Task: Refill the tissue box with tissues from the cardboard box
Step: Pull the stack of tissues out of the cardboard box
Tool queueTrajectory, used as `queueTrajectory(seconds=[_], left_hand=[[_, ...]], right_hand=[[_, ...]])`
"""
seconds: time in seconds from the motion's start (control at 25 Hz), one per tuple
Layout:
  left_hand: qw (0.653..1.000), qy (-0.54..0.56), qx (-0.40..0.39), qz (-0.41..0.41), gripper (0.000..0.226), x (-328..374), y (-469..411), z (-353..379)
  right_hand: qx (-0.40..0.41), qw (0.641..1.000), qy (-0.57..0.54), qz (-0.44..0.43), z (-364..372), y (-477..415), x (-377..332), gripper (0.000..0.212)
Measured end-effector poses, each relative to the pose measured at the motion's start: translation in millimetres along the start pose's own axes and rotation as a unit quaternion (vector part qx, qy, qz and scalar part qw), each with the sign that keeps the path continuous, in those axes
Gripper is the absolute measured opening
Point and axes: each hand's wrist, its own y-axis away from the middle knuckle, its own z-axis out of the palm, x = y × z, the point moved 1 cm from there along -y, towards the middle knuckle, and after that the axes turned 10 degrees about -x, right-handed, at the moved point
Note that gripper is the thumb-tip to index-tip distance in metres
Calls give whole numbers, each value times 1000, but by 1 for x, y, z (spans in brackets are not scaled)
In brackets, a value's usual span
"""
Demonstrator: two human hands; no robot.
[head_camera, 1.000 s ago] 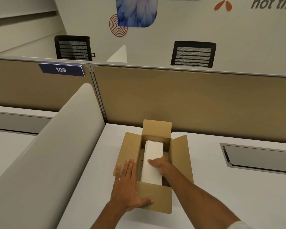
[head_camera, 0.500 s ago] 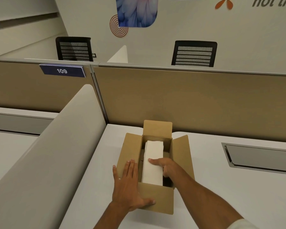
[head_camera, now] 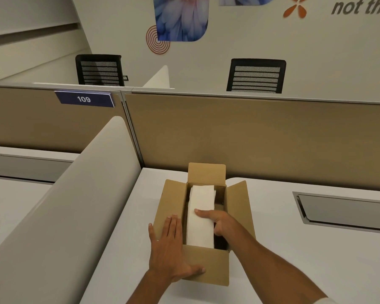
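An open brown cardboard box (head_camera: 239,207) sits on the white desk, its four flaps folded out. Inside stands a long white stack of tissues (head_camera: 201,216), tilted slightly toward the left wall. My right hand (head_camera: 217,222) reaches into the box and grips the stack's right side, thumb over its top, fingers hidden down in the box. My left hand (head_camera: 169,251) lies flat on the box's left flap and near-left corner, thumb on the front flap. No tissue box is in view.
The white desk (head_camera: 294,249) holds a grey recessed cable tray (head_camera: 347,211) at the right. A beige rounded divider (head_camera: 79,205) runs along the left. Tan partition panels (head_camera: 250,137) stand behind the box, with two black chairs beyond.
My right hand has slid a little nearer along the stack and curled round its right edge. The left hand stays on the flap. The view has shifted slightly.
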Motion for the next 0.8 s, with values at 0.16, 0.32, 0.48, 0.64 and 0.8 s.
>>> queueTrajectory(seconds=[0.16, 0.32, 0.48, 0.64, 0.8], left_hand=[[1000, -8, -3, -8, 138, 3, 1, -1], [1000, -23, 9, 0, 139, 5, 5, -3], [999, -44, 15, -4, 137, 5, 8, -8], [1000, 16, 10, 1, 123, 16, 16, -13], [986, 147, 78, 22, 60, 55, 31, -19]], right_hand=[[-17, 999, 5, -31, 5, 14, -8, 48], [-30, 996, -9, -79, 6, 35, -17, 37], [-49, 991, -36, -123, -4, 63, -30, 45], [-66, 981, -85, -161, -30, 96, -32, 40], [-66, 970, -146, -183, -72, 130, -18, 43]])
